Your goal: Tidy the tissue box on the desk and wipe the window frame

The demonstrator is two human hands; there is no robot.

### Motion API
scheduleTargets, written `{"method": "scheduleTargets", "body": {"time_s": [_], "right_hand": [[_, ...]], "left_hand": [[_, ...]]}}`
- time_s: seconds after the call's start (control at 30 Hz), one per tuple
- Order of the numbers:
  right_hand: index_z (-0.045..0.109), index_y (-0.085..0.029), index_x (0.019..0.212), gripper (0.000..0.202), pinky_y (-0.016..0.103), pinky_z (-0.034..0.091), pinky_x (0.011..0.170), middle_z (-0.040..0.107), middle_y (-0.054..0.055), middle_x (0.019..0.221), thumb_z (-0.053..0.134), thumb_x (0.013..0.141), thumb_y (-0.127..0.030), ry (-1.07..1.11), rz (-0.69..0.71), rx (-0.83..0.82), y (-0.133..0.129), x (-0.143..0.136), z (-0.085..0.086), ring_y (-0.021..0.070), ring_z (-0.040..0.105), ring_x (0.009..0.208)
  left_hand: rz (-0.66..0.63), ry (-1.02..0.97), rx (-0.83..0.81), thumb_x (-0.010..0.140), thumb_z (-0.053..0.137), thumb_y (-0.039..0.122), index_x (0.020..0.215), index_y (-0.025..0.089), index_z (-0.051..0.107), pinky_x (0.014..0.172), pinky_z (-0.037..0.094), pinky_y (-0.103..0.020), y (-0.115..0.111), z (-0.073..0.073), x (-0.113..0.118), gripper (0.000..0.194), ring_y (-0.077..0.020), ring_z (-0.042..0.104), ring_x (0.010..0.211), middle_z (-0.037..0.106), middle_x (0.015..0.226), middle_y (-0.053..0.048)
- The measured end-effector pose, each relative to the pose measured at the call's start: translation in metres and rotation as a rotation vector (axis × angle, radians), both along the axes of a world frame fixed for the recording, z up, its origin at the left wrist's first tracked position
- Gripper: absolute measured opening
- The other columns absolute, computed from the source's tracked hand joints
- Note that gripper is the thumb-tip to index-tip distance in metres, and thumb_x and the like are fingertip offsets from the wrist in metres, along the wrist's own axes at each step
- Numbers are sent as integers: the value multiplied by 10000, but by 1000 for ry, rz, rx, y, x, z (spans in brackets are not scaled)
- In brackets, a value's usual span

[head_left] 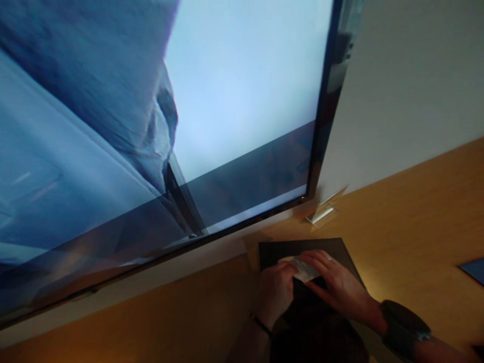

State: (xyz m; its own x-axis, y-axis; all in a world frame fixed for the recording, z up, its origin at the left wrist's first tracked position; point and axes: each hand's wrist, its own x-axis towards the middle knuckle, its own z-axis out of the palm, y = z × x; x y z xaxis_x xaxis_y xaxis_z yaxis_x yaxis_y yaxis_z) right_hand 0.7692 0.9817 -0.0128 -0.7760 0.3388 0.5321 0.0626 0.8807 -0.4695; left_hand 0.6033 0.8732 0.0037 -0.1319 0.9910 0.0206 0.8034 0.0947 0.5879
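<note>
A small whitish, crumpled piece (pixel 305 271), like a wipe or a thin packet, is stretched between my two hands. My left hand (pixel 278 287) has its fingers closed on the left end of it. Coming from the right, my right hand (pixel 336 282) grips the other end, thumb below and fingers on top. Beneath both hands lies a dark flat rectangular mat or folder (pixel 272 250) on the wooden surface. Shadow hides what is directly under my wrists.
A large lit screen (pixel 242 101) fills the upper left, its dark frame just beyond my hands. A clear acrylic stand (pixel 325 212) sits by its corner. The wooden tabletop (pixel 416 217) extends right, with a blue-topped flat object (pixel 474 269) at the edge.
</note>
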Motion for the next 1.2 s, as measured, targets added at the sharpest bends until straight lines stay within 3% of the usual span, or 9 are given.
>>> {"method": "scheduleTargets", "body": {"time_s": [0.13,0.27,0.43,0.6,0.73,0.83,0.93,1.1,1.2], "right_hand": [[484,-161,1219,271,367,413,859,585,51,1097,466,949,-162,-40,26,203,6,9,-4,218,470,1038],[481,-90,1237,302,379,378,827,575,89,1085,471,958,-202,-62,-104,329,10,21,-8,237,450,1003],[563,-68,1158,316,342,393,703,551,111,880,407,890,-124,-131,-170,280,16,28,-17,212,485,810],[664,-112,1049,398,362,436,691,563,128,822,349,809,-79,-359,-178,93,26,22,-22,239,547,761],[661,-153,973,317,382,458,706,589,98,781,408,788,-104,-495,-157,17,31,15,-10,269,585,784],[659,-176,1089,305,398,481,744,632,90,875,459,860,-207,-554,-162,-39,32,13,-5,275,619,834],[680,-187,1106,350,403,494,751,651,91,899,378,936,-240,-590,-174,-75,33,12,-11,273,637,838],[686,-224,1093,396,411,507,757,671,64,933,321,941,-246,-607,-173,-121,38,14,-24,271,650,853],[689,-185,1079,444,445,510,762,668,96,934,284,940,-301,-600,-193,-152,38,17,-26,292,647,858]], "left_hand": [[-27,-67,-59,802,449,98,1062,204,698,943,498,-304,5,1,-6,375,-187,644,1010,694,1083,-27],[-19,-125,-30,780,455,80,1093,213,696,989,466,-278,12,1,-17,417,-164,626,1065,687,1133,-11],[-83,-26,-130,791,410,76,1022,179,711,862,494,-279,21,0,-26,394,-186,661,963,716,1023,-58],[-110,73,-267,786,406,102,913,179,701,705,460,-260,35,10,-28,331,-195,668,865,720,916,-68],[-131,92,-308,739,437,91,922,190,699,702,458,-281,38,19,-30,335,-225,669,882,720,939,-88],[-107,76,-277,749,438,95,943,207,694,705,459,-284,34,19,-31,340,-230,671,899,720,952,-78],[-64,29,-232,788,420,109,937,207,691,704,460,-270,29,14,-32,324,-212,673,891,719,937,-64],[-60,-8,-175,796,401,99,974,189,683,767,478,-272,26,12,-31,345,-198,661,911,708,961,-64],[-59,-27,-118,768,395,68,1018,167,670,825,482,-281,24,12,-29,385,-198,646,941,693,988,-71]]}}
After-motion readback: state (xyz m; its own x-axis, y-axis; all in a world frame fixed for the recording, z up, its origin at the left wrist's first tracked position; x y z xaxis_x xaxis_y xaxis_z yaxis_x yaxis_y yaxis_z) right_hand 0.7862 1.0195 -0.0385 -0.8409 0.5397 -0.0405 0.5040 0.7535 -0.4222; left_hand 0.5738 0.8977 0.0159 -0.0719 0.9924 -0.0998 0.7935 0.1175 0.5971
